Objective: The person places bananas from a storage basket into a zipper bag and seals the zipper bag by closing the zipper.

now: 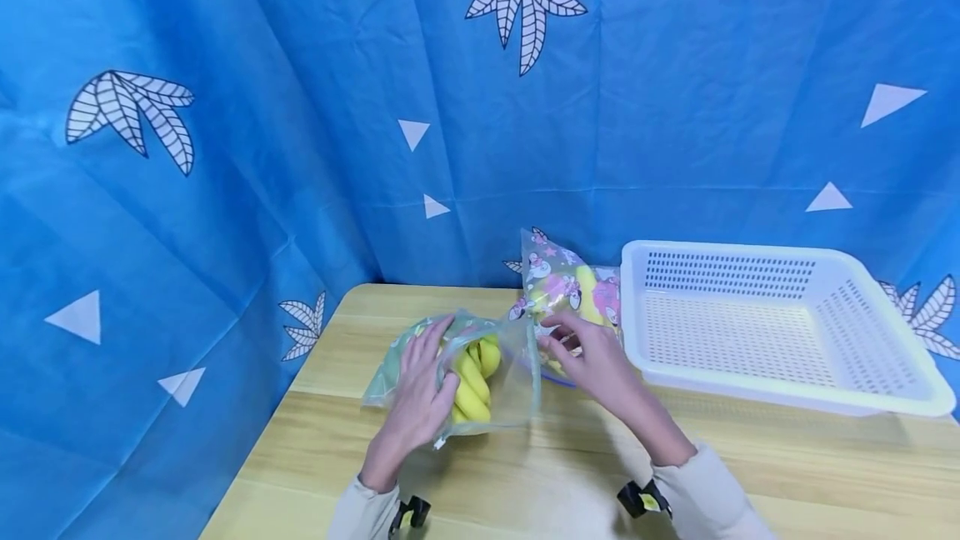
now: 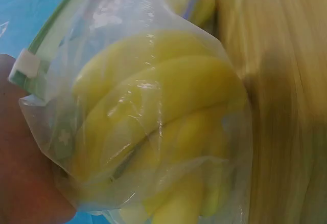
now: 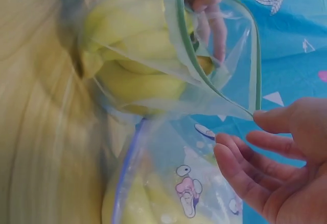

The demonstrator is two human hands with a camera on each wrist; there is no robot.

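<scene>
A clear zip bag (image 1: pixel 510 394) with a green closure lies mouth open on the table, a bunch of bananas (image 1: pixel 471 386) inside it. My left hand (image 1: pixel 420 390) grips the bag from its left side, thumb by the mouth and fingers over the top. At the opposite corner of the mouth, my right hand (image 1: pixel 592 357) pinches the green edge with thumb tip and forefinger, its other fingers loosely bent. The left wrist view shows the bananas (image 2: pixel 163 96) through the film and the white slider (image 2: pixel 26 64) on the closure.
Behind my right hand, a second bag (image 1: pixel 551 265) with pink cartoon prints and a blue closure holds yellow fruit. A white perforated basket (image 1: pixel 750 390) stands at the right of the wooden table (image 1: pixel 315 440). Blue patterned cloth (image 1: pixel 480 107) hangs behind.
</scene>
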